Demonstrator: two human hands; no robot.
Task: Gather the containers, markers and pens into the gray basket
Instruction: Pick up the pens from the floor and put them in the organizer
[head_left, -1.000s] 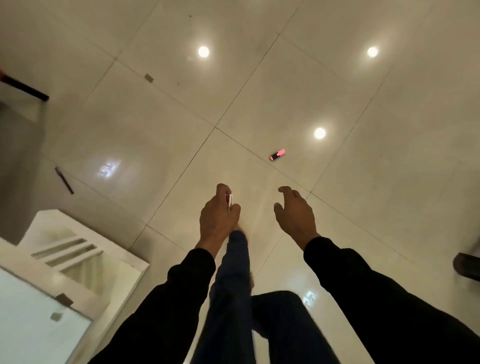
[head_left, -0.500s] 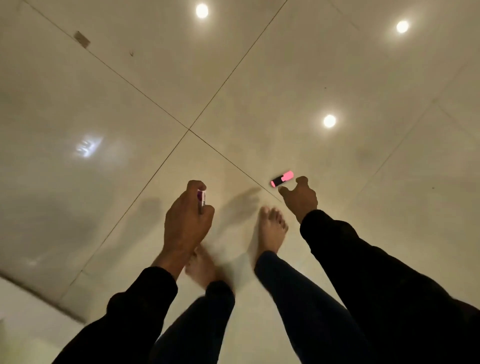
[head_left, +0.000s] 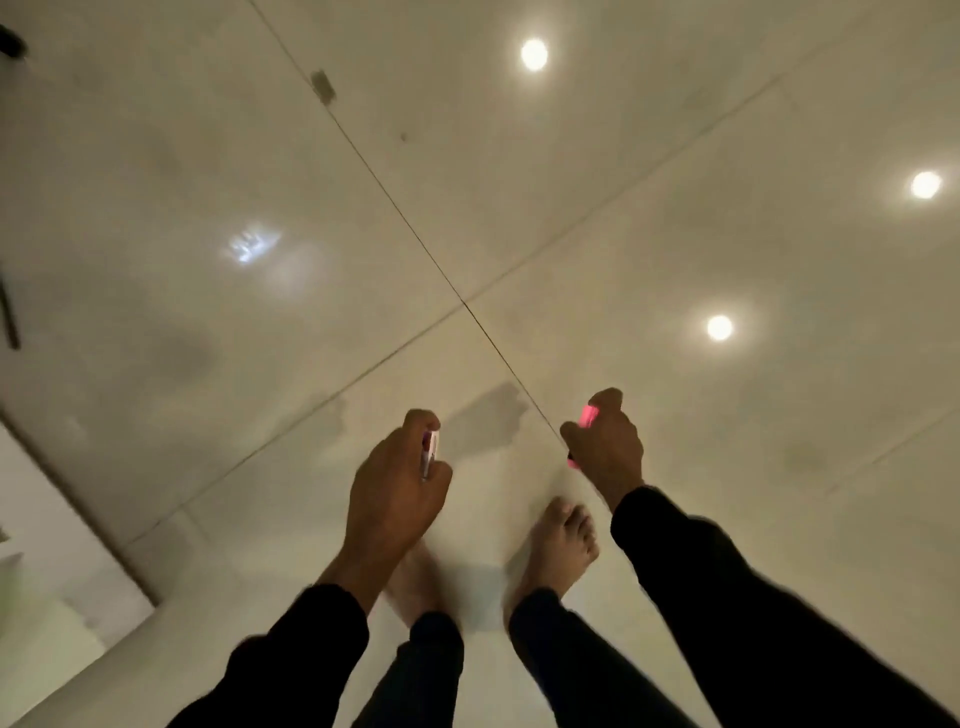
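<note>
Left hand (head_left: 397, 488) at lower centre of frame, curled round a slim white-and-pink pen (head_left: 430, 453). Right hand (head_left: 605, 441) to its right, slightly higher in frame, gripping a short pink highlighter marker (head_left: 588, 415). Two bare feet (head_left: 558, 545) below the hands, on the glossy pale tiled floor (head_left: 519, 208). Tile joints cross at mid-frame, above the hands.

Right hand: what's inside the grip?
The right hand holds a pink highlighter. Its glowing pink end shows between thumb and fingers, and a small pink bit pokes out below the palm. The middle of the barrel is covered by the hand.
</note>
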